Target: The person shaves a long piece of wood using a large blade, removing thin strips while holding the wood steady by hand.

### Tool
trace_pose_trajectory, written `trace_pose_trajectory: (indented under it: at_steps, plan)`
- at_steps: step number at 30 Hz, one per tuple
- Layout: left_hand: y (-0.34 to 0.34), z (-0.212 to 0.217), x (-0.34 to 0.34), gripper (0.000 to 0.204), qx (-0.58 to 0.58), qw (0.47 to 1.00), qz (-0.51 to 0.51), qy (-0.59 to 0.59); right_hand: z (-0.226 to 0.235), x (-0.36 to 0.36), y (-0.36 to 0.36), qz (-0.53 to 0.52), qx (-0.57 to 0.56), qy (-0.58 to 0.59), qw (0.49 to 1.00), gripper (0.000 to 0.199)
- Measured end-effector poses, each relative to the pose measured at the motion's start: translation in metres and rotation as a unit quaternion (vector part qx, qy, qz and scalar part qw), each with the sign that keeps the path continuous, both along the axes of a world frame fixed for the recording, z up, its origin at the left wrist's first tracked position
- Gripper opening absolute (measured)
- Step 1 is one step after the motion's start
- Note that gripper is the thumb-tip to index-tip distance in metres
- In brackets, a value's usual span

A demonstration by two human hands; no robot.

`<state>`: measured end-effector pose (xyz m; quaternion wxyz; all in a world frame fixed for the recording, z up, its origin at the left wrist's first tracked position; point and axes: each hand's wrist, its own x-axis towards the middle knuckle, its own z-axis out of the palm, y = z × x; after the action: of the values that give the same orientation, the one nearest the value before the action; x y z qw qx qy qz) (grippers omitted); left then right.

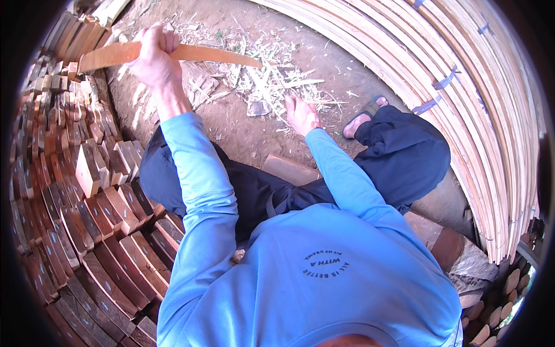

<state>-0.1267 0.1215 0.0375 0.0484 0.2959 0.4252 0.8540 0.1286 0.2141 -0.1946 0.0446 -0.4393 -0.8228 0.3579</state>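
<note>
A stack of short reddish-brown wood blocks (pixel 87 202) fills the left side, laid in tight rows with their cut ends showing. A large bundle of long pale slats (pixel 462 104), curved by the lens and bound with bluish-purple straps (pixel 445 78), runs along the right. Between them, pale shavings (pixel 272 81) lie scattered on bare earth (pixel 243 130).

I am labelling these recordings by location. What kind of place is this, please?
Probably an outdoor woodworking spot on bare earth. Stacked reddish wood blocks fill one side, bundled pale curved strips the other, with shavings on the ground. The left hand grips a long wooden strip.
</note>
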Motion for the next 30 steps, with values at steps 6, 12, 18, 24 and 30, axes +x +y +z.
trace_pose_trajectory:
  at_steps: [6, 12, 18, 24, 30]
  plan:
    - [-0.029, 0.025, -0.01, 0.038, 0.029, 0.998, -0.024, -0.041, -0.026, 0.016, 0.007, -0.011, -0.229, -0.161, 0.96, 0.066]
    - [-0.026, 0.016, -0.011, 0.036, 0.003, 0.998, 0.017, -0.066, -0.003, 0.003, 0.017, -0.165, -0.345, -0.004, 0.924, 0.054]
    - [-0.035, 0.01, -0.025, 0.036, -0.018, 0.995, 0.039, -0.093, 0.02, 0.007, 0.03, -0.136, -0.269, 0.019, 0.953, 0.065]
    - [-0.038, 0.007, -0.031, 0.037, -0.025, 0.989, 0.101, -0.102, 0.021, 0.006, -0.004, -0.044, -0.066, 0.044, 0.996, 0.066]
    - [-0.017, -0.011, -0.015, 0.04, -0.064, 0.975, 0.172, -0.124, 0.014, 0.0, -0.007, 0.076, -0.132, -0.112, 0.982, 0.065]
